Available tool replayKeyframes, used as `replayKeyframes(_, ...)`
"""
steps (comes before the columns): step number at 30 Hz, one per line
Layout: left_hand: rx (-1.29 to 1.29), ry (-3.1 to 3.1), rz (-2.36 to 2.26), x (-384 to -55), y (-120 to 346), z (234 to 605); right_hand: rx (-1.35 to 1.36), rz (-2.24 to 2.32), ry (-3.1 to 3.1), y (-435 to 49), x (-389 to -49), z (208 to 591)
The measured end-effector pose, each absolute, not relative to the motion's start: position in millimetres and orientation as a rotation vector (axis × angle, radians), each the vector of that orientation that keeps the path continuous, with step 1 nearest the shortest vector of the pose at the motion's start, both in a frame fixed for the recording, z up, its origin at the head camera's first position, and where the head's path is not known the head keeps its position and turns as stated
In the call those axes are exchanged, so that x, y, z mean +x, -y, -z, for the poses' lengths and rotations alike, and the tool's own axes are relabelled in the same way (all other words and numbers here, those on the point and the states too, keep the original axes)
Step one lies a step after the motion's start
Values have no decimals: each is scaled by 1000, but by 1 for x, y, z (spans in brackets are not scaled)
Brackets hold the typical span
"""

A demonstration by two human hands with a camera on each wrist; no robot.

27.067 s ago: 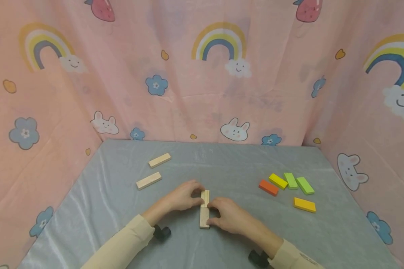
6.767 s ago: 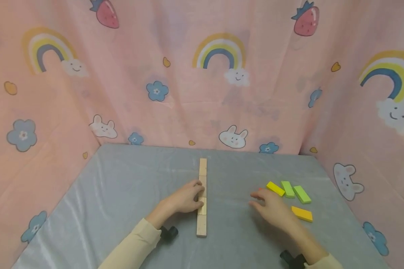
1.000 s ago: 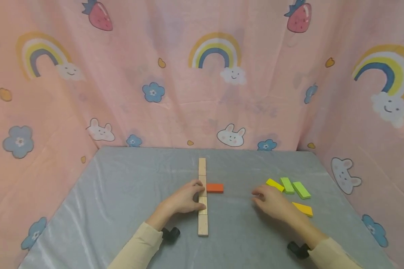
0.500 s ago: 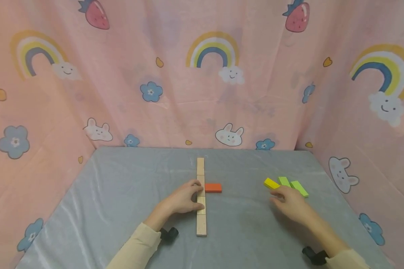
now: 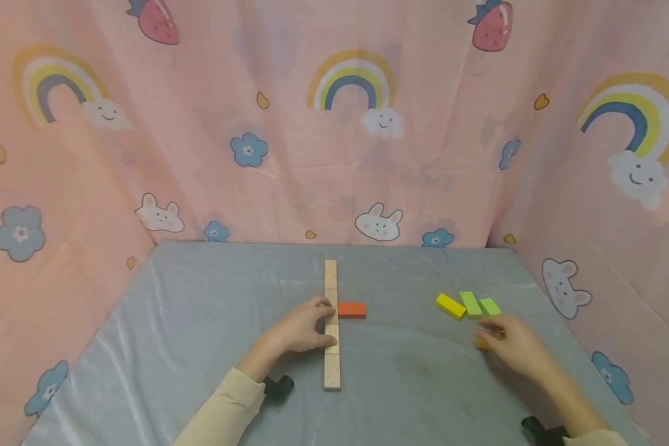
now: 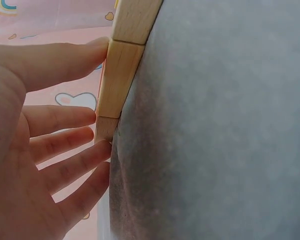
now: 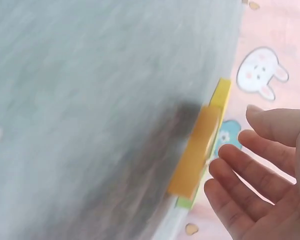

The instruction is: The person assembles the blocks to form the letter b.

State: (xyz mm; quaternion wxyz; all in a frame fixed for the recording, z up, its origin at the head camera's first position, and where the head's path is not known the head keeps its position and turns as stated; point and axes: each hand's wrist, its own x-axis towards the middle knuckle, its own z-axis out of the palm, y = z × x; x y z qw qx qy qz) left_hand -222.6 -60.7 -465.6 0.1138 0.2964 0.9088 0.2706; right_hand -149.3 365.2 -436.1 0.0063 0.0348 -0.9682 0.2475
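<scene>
In the head view, several plain wooden blocks [image 5: 332,371] lie end to end in a straight row. My left hand [image 5: 298,328] touches the middle of this row, thumb and fingertips resting on its blocks; the left wrist view shows its fingers [image 6: 65,172] spread and fairly straight. An orange-red block [image 5: 352,310] lies crosswise against the row's right side. On the right, my right hand [image 5: 515,344] hovers at the orange-yellow block [image 7: 195,155], partly covering it in the head view. Its thumb [image 7: 275,125] and fingers stand apart, not closed round the block.
Just beyond the right hand lie a yellow block [image 5: 450,306] and two light green blocks [image 5: 470,305], close together. Grey cloth covers the table [image 5: 228,279]. A pink patterned curtain [image 5: 290,198] encloses the back and sides.
Since the oldest frame, the wooden row has grown and the orange-red block has come against it. Within the last second, my right hand moved right to the orange-yellow block; the left stayed.
</scene>
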Motion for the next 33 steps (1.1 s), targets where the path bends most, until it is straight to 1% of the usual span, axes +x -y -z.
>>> replayKeyframes(6, 871, -2662, -801, -222, 60, 466, -2, -746, 3100, -381, -148, 439)
replayKeyframes(17, 881, -2676, -797, -223, 60, 467, 2, -812, 3109, -400, -144, 446)
replayKeyframes(24, 892, -2677, -797, -223, 61, 466, -32, -874, 3134, -402, -143, 447)
replayKeyframes(33, 883, -2673, -787, -223, 61, 465, -29, -837, 3175, -398, -145, 446)
